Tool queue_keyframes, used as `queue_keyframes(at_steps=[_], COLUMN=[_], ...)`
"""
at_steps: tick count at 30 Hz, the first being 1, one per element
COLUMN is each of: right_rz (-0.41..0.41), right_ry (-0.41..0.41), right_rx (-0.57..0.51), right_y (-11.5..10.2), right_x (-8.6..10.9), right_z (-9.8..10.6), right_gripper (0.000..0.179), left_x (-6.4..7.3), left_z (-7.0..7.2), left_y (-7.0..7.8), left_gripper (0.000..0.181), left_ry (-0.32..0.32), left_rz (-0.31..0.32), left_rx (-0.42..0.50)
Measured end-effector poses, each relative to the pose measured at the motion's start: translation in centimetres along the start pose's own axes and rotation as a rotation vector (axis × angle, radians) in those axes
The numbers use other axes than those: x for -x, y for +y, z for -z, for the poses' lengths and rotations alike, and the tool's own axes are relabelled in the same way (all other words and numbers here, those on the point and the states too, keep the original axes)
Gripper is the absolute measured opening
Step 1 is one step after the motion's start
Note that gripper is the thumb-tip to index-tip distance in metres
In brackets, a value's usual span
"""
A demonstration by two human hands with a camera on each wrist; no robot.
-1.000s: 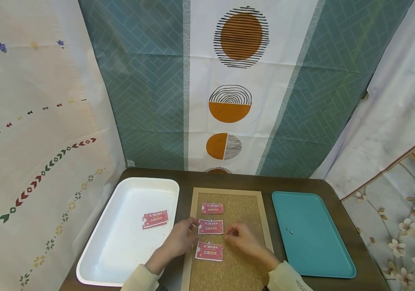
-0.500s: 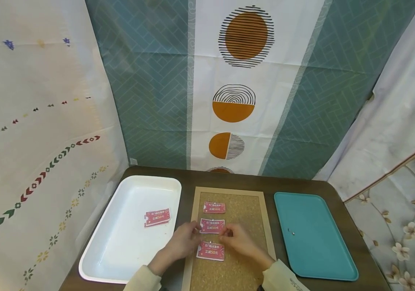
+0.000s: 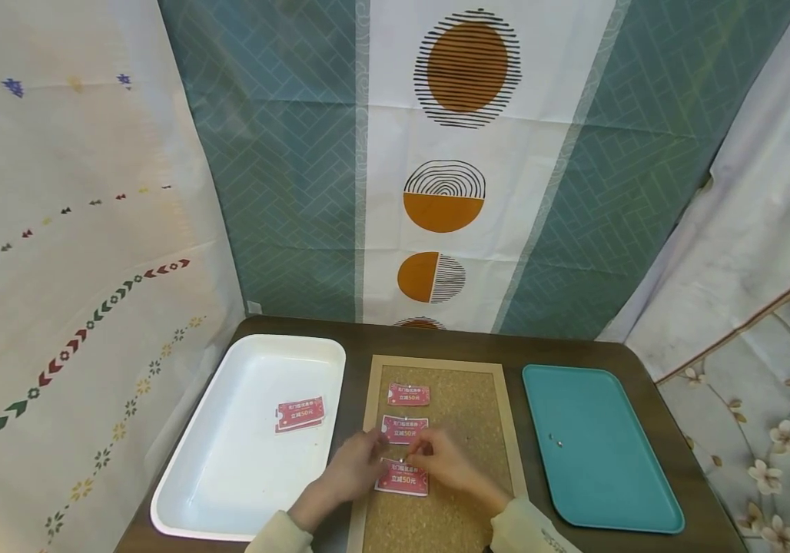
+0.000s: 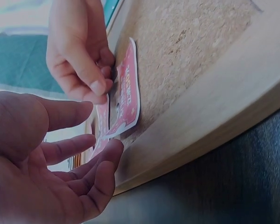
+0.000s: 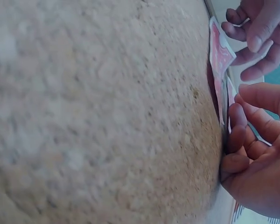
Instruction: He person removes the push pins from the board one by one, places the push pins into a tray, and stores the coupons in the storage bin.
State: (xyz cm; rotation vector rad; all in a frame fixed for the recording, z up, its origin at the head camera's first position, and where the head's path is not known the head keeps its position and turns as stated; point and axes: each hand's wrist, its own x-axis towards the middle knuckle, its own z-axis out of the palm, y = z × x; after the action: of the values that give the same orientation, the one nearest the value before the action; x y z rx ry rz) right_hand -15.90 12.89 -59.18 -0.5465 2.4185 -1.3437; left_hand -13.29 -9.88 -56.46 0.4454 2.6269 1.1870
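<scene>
Three pink coupons are fixed in a column on the framed cork board (image 3: 464, 507): a top coupon (image 3: 409, 395), a middle coupon (image 3: 402, 430) and a lower coupon (image 3: 405, 479). Small pins show at their top edges. My left hand (image 3: 356, 465) hovers by the left ends of the middle and lower coupons, its fingers loosely bent and apart in the left wrist view. My right hand (image 3: 442, 461) has thumb and forefinger close together by the lower coupon's top edge, near its pin (image 3: 401, 461). Whether anything is between those fingertips cannot be made out.
Left of the board is a white tray (image 3: 229, 461) with overlapping coupons (image 3: 300, 414) in it. To the right lies a teal tray (image 3: 609, 461) bearing small pins (image 3: 556, 442). Patterned cloths hang behind and at both sides of the dark table (image 3: 540, 352).
My right hand has moved left from beside the middle coupon to the top edge of the lower one. My left hand has shifted slightly down and stays at the coupons' left side.
</scene>
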Motion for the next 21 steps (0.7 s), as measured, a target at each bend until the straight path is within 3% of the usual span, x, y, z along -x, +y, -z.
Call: queue_keyframes(at_steps=[21], right_rz=[-0.035], right_ry=[0.002], right_rx=[0.112], right_y=[-0.15], right_x=[-0.44], right_z=[-1.09], right_gripper=[0.007], left_x=[0.02], left_z=[-0.88], left_y=[0.30], left_gripper=[0.033], left_ry=[-0.016], left_rz=[0.019], left_rx=[-0.056])
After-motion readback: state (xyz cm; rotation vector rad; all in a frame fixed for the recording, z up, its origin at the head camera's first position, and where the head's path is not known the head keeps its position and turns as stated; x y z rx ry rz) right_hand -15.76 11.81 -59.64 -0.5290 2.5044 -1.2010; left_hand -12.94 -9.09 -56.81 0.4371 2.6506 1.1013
